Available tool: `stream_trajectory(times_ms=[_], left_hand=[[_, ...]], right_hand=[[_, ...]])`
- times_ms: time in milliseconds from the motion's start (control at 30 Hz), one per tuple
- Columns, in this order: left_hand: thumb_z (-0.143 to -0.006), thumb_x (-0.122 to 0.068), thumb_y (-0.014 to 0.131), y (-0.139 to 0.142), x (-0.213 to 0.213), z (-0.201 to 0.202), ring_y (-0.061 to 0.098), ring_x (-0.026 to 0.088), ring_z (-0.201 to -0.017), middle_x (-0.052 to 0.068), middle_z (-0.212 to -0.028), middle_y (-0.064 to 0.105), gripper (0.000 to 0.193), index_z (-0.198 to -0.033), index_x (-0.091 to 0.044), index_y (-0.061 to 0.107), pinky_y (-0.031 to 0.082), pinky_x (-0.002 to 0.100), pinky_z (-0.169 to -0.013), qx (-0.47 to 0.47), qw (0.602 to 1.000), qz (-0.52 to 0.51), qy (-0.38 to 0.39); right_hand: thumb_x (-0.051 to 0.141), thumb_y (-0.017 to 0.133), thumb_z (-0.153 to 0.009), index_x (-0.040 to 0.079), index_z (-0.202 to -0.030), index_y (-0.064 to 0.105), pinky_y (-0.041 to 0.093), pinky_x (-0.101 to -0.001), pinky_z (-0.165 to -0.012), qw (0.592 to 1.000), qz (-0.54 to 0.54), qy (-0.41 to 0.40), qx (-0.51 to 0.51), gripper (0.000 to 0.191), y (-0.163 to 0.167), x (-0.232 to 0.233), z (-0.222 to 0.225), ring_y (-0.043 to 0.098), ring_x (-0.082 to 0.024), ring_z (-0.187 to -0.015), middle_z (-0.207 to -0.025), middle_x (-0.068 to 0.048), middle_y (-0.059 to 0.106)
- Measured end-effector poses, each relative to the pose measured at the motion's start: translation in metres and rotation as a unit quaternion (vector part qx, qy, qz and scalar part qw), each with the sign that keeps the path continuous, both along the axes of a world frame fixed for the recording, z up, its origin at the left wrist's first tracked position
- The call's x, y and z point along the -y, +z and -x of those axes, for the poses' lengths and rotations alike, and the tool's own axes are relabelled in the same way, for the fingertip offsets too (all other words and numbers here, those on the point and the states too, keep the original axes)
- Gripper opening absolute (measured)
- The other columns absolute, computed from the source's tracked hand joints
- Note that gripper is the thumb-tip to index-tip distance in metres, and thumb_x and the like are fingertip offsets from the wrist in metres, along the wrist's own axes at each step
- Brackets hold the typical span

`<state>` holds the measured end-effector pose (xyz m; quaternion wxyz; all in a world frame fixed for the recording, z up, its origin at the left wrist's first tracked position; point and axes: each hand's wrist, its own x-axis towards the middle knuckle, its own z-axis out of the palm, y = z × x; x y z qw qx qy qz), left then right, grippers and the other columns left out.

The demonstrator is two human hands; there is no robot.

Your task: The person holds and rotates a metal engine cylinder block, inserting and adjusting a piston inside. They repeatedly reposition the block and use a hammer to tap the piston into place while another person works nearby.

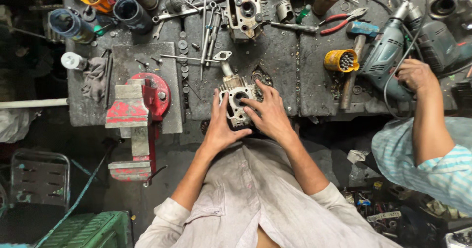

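A grey cast-metal engine cylinder head with a round bore (pixel 237 102) sits at the near edge of the dark, oil-stained metal tabletop (pixel 285 71), and everything else is placed from it. The left hand (pixel 220 127) lies against its left side, fingers stretched upward along the casting. The right hand (pixel 268 111) rests on its right side with fingers spread, fingertips touching the metal near the bore; neither hand is clenched around it. To the left of the cylinder head a red bench vise (pixel 137 110) is clamped on the edge of the tabletop. Beyond the cylinder head, farther from the person, stands a second grey engine casting (pixel 244 13) among loose wrenches. Well to the right, a yellow can full of bolts (pixel 341 60) lies beside a grey-green electric drill (pixel 388 51), on which another person's hand (pixel 415 74) rests.
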<state>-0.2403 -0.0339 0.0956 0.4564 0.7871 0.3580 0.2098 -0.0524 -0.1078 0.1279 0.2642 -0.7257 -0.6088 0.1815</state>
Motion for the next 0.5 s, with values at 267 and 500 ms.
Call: stream_trajectory(times_ms=[267,500], left_hand=[[-0.056,-0.032,0.101,-0.014,-0.018,0.008,0.024,0.042,-0.155,0.024,-0.169,0.012,0.138,-0.16,-0.003,0.017,0.033,0.046,-0.123,-0.011,1.0,-0.007,-0.02],[-0.055,-0.04,0.101,-0.015,-0.073,0.028,0.038,0.037,-0.152,0.021,-0.165,0.032,0.132,-0.161,-0.009,0.031,0.037,0.044,-0.123,0.033,0.99,-0.04,-0.134]], right_hand=[[0.041,0.065,-0.097,0.019,-0.132,0.068,0.03,-0.058,-0.113,0.994,0.044,0.033,0.091,0.041,-0.021,-0.015,0.016,0.031,-0.046,-0.144,-0.161,-0.023,0.032],[0.027,0.075,-0.093,0.015,-0.143,0.058,0.034,-0.0492,-0.123,0.993,0.011,0.003,-0.12,0.055,-0.02,-0.014,0.008,0.037,-0.04,-0.15,-0.163,-0.018,0.037]])
